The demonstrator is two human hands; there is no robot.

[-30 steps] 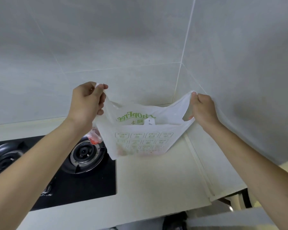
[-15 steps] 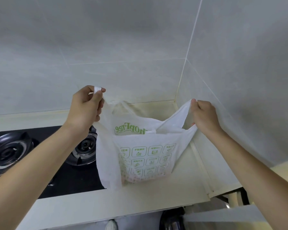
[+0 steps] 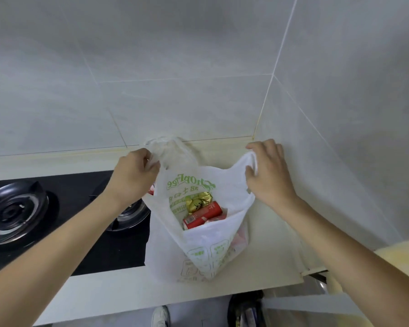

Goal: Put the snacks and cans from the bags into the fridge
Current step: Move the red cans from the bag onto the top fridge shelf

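A white plastic bag (image 3: 198, 251) with green print stands on the cream counter (image 3: 265, 232), its mouth spread wide. Inside lie a red can (image 3: 202, 214) on its side and a gold-wrapped snack (image 3: 198, 200); more reddish packets show faintly through the bag wall. My left hand (image 3: 134, 175) pinches the bag's left handle, my right hand (image 3: 267, 171) grips the right handle. A second, clear plastic bag (image 3: 168, 149) sits knotted behind the left handle, with a bit of red showing beside my left wrist.
A black gas hob (image 3: 64, 223) with two burners lies left of the bag, touching its side. Grey tiled walls meet in a corner behind. The counter's front edge runs below the bag; a shoe (image 3: 161, 316) and floor items show beneath.
The bag has been lowered onto the counter and its mouth pulled apart, so the red can and gold snack inside now show. My view has tilted further down.
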